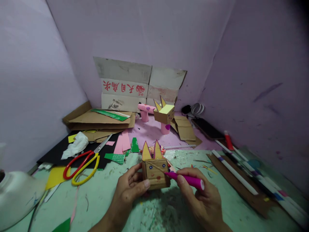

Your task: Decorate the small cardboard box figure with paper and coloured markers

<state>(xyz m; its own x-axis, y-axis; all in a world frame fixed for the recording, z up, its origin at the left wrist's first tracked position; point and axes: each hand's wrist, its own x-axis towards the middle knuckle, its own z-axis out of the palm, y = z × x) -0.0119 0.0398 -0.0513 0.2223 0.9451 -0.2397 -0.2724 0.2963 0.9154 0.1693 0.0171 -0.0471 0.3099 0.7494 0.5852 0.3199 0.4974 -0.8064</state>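
Observation:
Held upright in my left hand [131, 187] is a small cardboard box head [154, 178] with two pointed yellow ears edged in purple. Its front carries two round blue-dark eyes, a red mouth and a small reddish mark. My left thumb presses on its lower left edge while the other fingers go behind it. In my right hand [201, 199] a magenta marker [188, 180] is pinched, its tip at the right side of the box's front, by the cheek. Behind, a pink paper figure [147, 108] stands with a similar box head [165, 114].
Scissors with red and yellow handles [83, 166] lie at the left near a crumpled tissue [76, 145]. Cardboard sheets [101, 119] are stacked behind them. A phone [207, 129] and several markers [235, 172] lie at the right. A white container [21, 193] stands front left.

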